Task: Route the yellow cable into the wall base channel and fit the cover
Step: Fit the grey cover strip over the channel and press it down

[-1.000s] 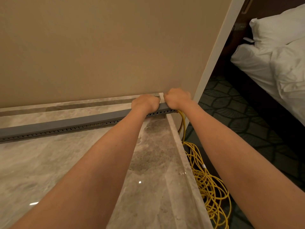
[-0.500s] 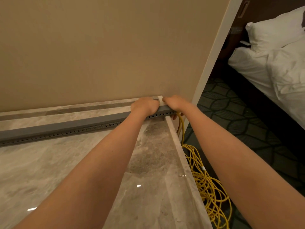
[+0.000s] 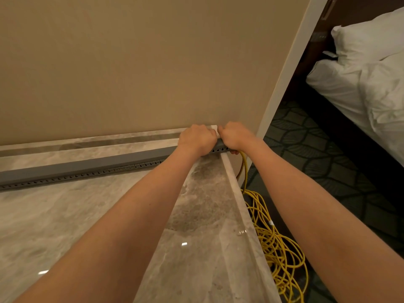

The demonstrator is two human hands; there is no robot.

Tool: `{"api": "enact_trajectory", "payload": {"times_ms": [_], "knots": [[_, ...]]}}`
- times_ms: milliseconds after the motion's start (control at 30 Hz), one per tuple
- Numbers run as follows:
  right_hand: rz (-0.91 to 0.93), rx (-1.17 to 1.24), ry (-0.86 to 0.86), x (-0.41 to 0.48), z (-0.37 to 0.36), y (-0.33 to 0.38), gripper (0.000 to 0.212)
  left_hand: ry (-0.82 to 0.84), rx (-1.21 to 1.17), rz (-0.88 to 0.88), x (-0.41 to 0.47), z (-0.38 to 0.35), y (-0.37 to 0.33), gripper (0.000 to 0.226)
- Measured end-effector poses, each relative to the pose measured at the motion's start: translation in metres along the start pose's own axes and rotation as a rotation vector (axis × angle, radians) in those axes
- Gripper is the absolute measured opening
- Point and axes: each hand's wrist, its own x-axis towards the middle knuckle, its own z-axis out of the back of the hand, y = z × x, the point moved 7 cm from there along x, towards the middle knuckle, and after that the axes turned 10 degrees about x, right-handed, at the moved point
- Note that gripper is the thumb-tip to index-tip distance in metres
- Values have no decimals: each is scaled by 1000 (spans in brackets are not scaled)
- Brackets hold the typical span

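Note:
A long grey slotted channel (image 3: 87, 166) lies on the marble floor along the base of the beige wall, its cover on top. My left hand (image 3: 196, 138) and my right hand (image 3: 234, 136) sit side by side at its right end, fingers curled over the cover. The yellow cable (image 3: 244, 169) leaves the channel end under my right hand, drops over the marble edge and gathers in a loose tangled pile (image 3: 279, 254) on the carpet. The cable inside the channel is hidden.
The marble floor (image 3: 65, 215) ends in a raised marble edge (image 3: 242, 211) on the right. Beyond lies dark patterned carpet (image 3: 317, 154). A white wall corner trim (image 3: 284, 68) rises by my right hand. A bed with white linen (image 3: 360, 79) stands at the far right.
Both hands stay at the channel's right end. My right hand's fingers have curled tighter over the end of the cover. The view has shifted slightly.

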Motion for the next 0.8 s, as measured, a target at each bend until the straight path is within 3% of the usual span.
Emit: {"api": "enact_trajectory", "payload": {"times_ms": [200,333,500,600,800], "knots": [[-37,86,-18,1,1,0,21,-9,-9,-1,-3,2,0,35],[-49,190,29,5,2,-4,37,21,-88,46,-3,6,7,42],[-26,246,-183,4,21,-3,44,57,-143,92,-10,17,27,51],[16,240,-188,-1,17,9,45,59,-102,102,-15,20,46,50],[37,336,-155,-9,9,9,49,54,-67,-53,-27,15,44,53]]}}
